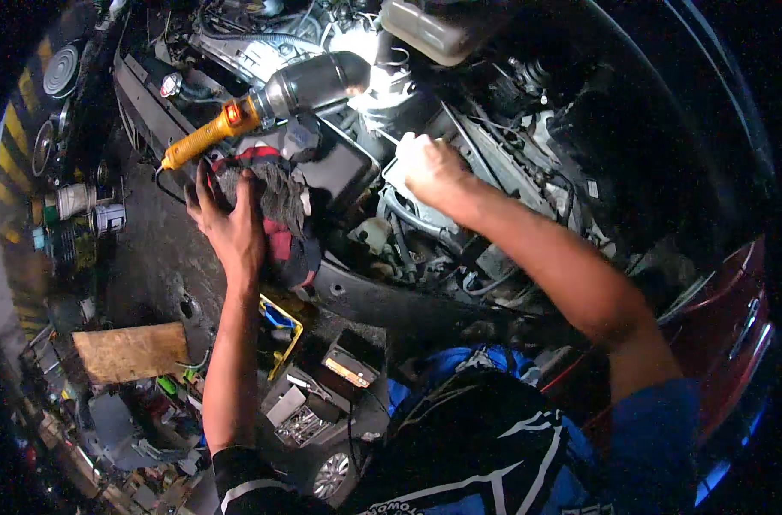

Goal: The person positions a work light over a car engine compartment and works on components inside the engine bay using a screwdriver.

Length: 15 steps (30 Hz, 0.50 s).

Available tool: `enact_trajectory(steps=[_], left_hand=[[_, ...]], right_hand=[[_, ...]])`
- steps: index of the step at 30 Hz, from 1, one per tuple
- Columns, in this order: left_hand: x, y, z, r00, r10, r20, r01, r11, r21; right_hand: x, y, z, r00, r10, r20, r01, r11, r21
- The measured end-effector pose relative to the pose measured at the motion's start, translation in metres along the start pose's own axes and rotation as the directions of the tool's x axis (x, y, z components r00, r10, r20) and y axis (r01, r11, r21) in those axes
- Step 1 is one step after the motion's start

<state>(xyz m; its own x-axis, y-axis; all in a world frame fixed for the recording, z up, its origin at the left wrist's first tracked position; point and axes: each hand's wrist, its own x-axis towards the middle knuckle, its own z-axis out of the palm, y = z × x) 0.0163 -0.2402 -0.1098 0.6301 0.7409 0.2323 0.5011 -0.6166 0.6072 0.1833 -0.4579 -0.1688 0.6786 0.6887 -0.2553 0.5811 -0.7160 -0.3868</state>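
My right hand (434,174) is closed over the engine bay, its fingers bright in the lamp light. A thin light line reaches from the fist toward the lit part; whatever the fingers grip is hidden. My left hand (226,225) has its fingers apart and lies by a grey and red rag (279,197) at the front edge of the car. Above that hand, a work lamp (211,136) with a yellow handle and a metal shade rests across the engine bay (425,232). Its glare washes out the parts near the shade.
A translucent reservoir (434,30) sits at the far side of the bay. Below the bumper are an open toolbox (301,416), a yellow-edged tray (288,343) and a wooden board (132,352). Cans (108,219) stand at the left. A dark red car panel (708,343) is at the right.
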Motion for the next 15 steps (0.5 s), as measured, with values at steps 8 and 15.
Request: enact_trajectory(steps=[8, 15], left_hand=[[-0.002, 0.0, 0.003, 1.0, -0.023, 0.003, 0.023, 1.0, -0.016], [0.002, 0.018, -0.001, 0.999, -0.033, 0.021, 0.034, 0.998, -0.044]], right_hand=[[0.003, 0.041, 0.015, 0.991, 0.052, 0.124, -0.118, 0.774, 0.622], [-0.008, 0.028, 0.049, 0.949, -0.199, -0.243, 0.28, 0.885, 0.372]])
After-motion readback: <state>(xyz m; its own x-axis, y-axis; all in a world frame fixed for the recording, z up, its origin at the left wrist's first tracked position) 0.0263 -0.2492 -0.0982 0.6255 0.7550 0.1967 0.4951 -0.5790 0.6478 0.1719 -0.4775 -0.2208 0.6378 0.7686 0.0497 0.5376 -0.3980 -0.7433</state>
